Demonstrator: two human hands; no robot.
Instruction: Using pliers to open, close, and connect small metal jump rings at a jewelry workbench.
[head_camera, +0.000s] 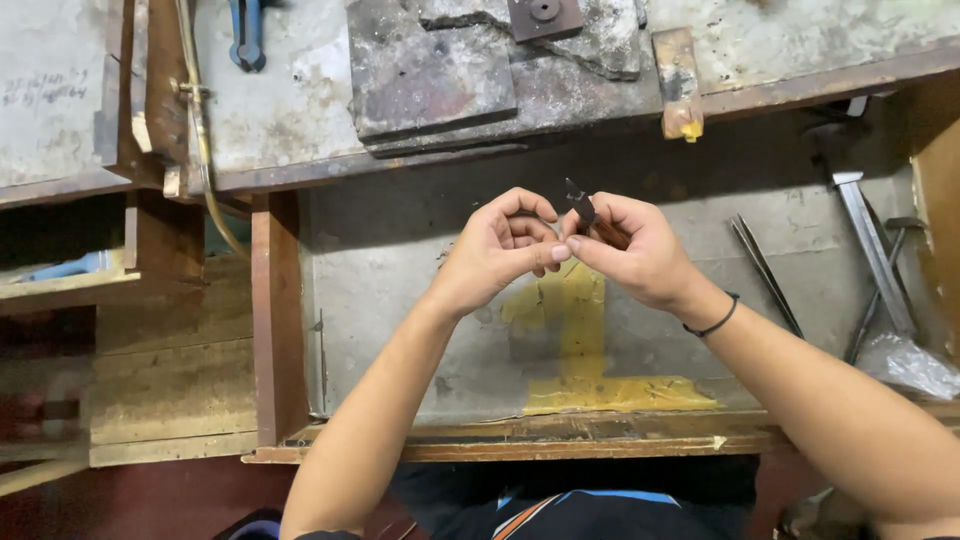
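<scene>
My right hand (638, 252) pinches a small dark metal piece (582, 207) that pokes up between its thumb and fingers. My left hand (500, 250) is curled close against it, its thumb and fingertips touching the right hand's fingertips beside the piece. Whether the left hand grips the piece I cannot tell. Both hands hover above an open wooden drawer (275, 330) with a grey metal-lined floor and a yellow tape patch (590, 350). A black band circles my right wrist.
Long metal tweezers (765, 272), a hammer-like tool (872, 250), a thin rod and a crumpled clear plastic bag (905, 365) lie at the drawer's right. Above is a worn bench with dark metal plates (430, 70), a blue-handled tool (247, 35) and a hose (200, 130).
</scene>
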